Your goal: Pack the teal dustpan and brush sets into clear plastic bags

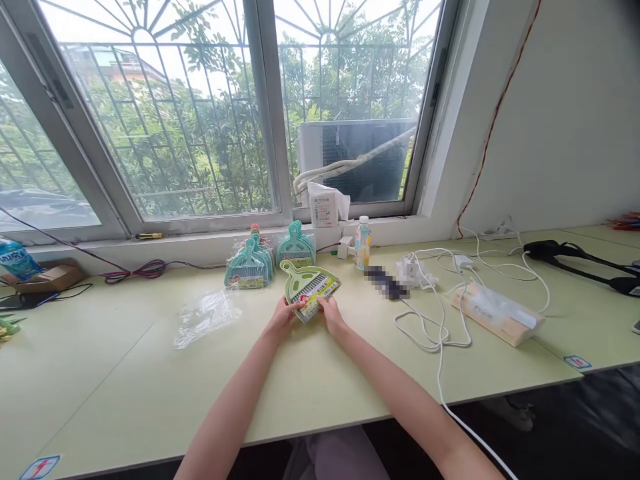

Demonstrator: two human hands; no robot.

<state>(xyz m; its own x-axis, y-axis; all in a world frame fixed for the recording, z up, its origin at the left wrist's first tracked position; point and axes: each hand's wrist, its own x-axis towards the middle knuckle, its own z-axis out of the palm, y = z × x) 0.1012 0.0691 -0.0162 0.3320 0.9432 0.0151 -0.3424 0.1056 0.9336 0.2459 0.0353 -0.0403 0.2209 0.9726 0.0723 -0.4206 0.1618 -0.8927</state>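
Observation:
A light green mini dustpan and brush set (296,272) with a printed card label is held up above the table in both hands. My left hand (284,316) grips its lower left edge, the thumb lying on the front. At the lower right, my right hand (332,313) pinches the label edge, thumb in front. Fingers behind the set are hidden. Beyond it stand teal dustpan sets, one group (249,265) in clear wrapping and another (296,245) by the sill. A crumpled clear plastic bag (207,317) lies left of my left hand.
A drink bottle (363,245), a blurred-out dark object (386,283) and white cables (443,343) lie to the right, with a pale box (495,312) beyond. A tissue pack (325,207) sits on the sill. Coiled wires (145,269) and a cardboard box (57,277) are at left.

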